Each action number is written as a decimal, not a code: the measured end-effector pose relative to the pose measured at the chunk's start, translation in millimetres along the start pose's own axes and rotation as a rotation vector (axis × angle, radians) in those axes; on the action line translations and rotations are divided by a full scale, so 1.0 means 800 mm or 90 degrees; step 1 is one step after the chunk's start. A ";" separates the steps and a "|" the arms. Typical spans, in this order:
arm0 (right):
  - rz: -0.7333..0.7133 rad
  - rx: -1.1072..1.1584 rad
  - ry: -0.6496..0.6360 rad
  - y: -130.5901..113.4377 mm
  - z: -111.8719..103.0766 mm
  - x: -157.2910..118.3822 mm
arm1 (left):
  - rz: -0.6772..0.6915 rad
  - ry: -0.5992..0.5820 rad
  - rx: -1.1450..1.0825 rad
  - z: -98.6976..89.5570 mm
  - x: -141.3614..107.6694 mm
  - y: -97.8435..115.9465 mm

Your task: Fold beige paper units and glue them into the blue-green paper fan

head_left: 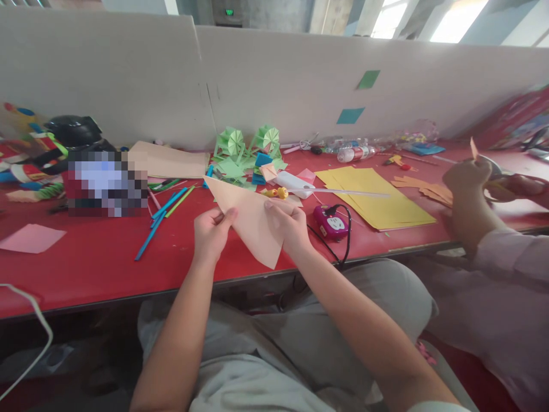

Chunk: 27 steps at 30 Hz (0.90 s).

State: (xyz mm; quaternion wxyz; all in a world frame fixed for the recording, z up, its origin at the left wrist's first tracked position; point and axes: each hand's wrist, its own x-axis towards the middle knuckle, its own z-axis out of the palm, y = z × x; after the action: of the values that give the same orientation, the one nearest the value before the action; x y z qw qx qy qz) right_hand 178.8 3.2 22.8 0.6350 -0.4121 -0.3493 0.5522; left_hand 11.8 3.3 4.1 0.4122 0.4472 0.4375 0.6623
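A sheet of pale orange paper [253,220] is held up over the front edge of the red table [103,269]. One of its corners points to the upper left, another hangs down. My left hand [212,232] pinches the paper's left edge between thumb and fingers. On the right side, my right hand [289,226] grips it with the thumb on top. Behind the paper lie a yellow plastic piece [281,193] and a small folded pale orange paper [269,171].
Green folded paper figures [231,143] stand by the partition. Yellow sheets [377,197] and a purple box [330,223] with a black cable lie right. Blue strips [158,220] and pink paper [32,237] are left. Another person's hands [467,177] hold scissors and orange paper.
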 end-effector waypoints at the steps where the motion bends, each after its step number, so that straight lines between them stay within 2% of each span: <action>1: 0.004 -0.001 0.004 0.000 0.001 0.000 | 0.000 0.020 0.008 0.000 0.000 -0.001; 3: 0.004 -0.002 0.015 0.000 0.002 0.000 | -0.020 0.027 0.015 -0.001 -0.001 0.000; 6: -0.013 0.017 0.032 0.000 0.003 0.001 | -0.066 -0.059 0.012 -0.001 -0.003 0.003; 8: -0.021 0.035 0.037 0.001 0.004 0.002 | -0.076 -0.089 0.028 0.000 -0.004 0.005; 13: -0.022 0.049 0.041 0.004 0.005 0.004 | -0.062 -0.039 0.094 0.001 -0.006 0.008; 18: -0.051 0.085 0.070 0.008 0.004 0.007 | -0.080 -0.131 0.041 0.001 -0.005 0.004; 23: -0.076 0.097 0.067 0.011 0.004 0.008 | -0.064 -0.081 0.130 -0.002 -0.006 -0.001; 27: -0.104 0.111 0.077 0.012 0.005 0.010 | -0.059 -0.121 0.100 -0.001 -0.008 0.002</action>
State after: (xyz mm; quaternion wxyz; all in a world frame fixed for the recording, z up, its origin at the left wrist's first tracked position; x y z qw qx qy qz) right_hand 172.3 11.9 15.5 0.7311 -0.3579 -0.2937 0.5011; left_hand 12.6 -3.0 4.2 0.4458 0.5183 0.4675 0.5605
